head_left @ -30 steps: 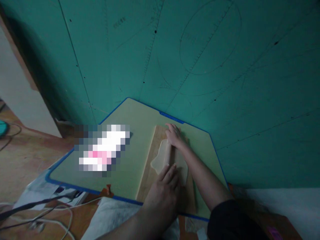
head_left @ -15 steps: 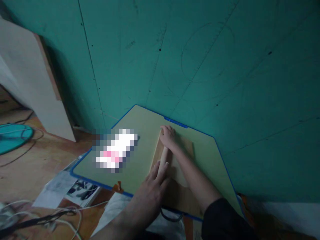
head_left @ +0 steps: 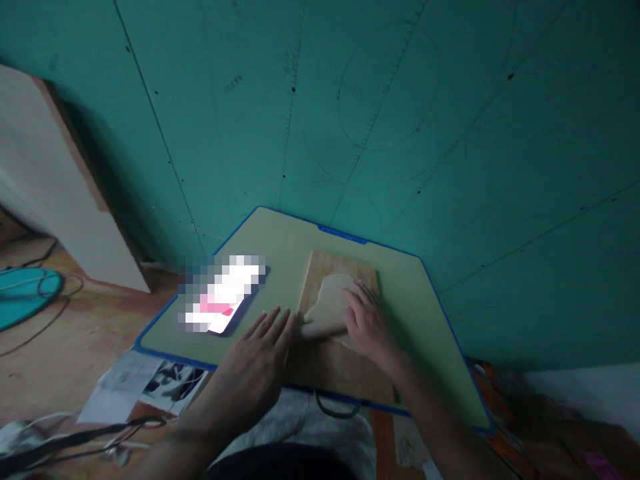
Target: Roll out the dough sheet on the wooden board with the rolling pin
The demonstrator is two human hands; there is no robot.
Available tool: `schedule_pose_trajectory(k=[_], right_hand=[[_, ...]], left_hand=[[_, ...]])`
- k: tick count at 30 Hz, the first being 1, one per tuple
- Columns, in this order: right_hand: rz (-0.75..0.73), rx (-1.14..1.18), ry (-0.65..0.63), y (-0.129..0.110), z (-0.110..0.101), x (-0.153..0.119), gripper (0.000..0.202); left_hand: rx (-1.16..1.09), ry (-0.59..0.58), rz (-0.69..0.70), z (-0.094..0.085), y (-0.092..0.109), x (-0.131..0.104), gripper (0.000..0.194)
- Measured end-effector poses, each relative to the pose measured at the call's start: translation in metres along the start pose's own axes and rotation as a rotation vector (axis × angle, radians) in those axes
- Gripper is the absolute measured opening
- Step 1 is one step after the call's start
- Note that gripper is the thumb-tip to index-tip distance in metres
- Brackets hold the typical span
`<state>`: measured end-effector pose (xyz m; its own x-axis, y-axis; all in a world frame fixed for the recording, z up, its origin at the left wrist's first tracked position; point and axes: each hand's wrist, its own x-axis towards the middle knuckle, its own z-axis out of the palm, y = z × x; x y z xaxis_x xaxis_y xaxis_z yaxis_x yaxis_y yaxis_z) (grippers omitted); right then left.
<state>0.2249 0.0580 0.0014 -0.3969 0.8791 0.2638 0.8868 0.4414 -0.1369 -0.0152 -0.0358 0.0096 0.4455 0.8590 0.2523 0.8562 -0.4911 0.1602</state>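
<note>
On the pale green, blue-edged bench (head_left: pixel 283 250), a wooden board (head_left: pixel 345 370) lies with its long side running away from the person, and a thin, irregular sheet of pale dough (head_left: pixel 330 300) is spread over its middle and far part. A rolling pin (head_left: pixel 323 329) lies across the near part of the dough, slanting slightly, its left end lower in view. The left hand (head_left: pixel 263 353) is palm down over the pin's left end, fingers straight and close together, pressing flat rather than wrapped around it. The right hand (head_left: pixel 367 323) covers the other end, fingers bent forward over the pin and dough; in this dim light I cannot tell whether they grip the wood or only rest on it. Left of the board, well apart from the dough, lies a phone-like device (head_left: pixel 227 325), its bright screen mostly pixelated. A green wall (head_left: pixel 240 147) with pencilled lines and a circle rises behind the bench, and papers (head_left: pixel 117 387) show below its left near edge.
</note>
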Motion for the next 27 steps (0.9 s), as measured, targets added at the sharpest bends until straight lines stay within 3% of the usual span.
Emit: schedule_pose_trajectory(k=[5,8,11,17,21,27], right_hand=[[0.027,-0.072,-0.036,-0.012,-0.007,0.01,0.049],[0.04,-0.058,-0.07,-0.013,-0.006,0.026,0.052],[0.069,-0.034,-0.088,-0.008,-0.002,0.046,0.054],[0.144,-0.027,-0.154,0.003,0.005,0.094,0.052],[0.147,-0.025,-0.12,0.0,0.002,0.09,0.047],[0.027,-0.049,-0.032,-0.019,-0.007,0.023,0.05]], left_hand=[[0.114,0.049,-0.305,0.008,-0.006,0.049,0.051],[0.184,0.071,-0.286,0.009,-0.021,0.075,0.047],[0.188,-0.008,-0.264,0.005,-0.036,0.097,0.045],[0.137,-0.079,-0.403,0.001,-0.051,0.137,0.042],[0.127,-0.061,-0.358,0.0,-0.046,0.131,0.044],[0.147,-0.048,-0.221,0.001,-0.019,0.083,0.044]])
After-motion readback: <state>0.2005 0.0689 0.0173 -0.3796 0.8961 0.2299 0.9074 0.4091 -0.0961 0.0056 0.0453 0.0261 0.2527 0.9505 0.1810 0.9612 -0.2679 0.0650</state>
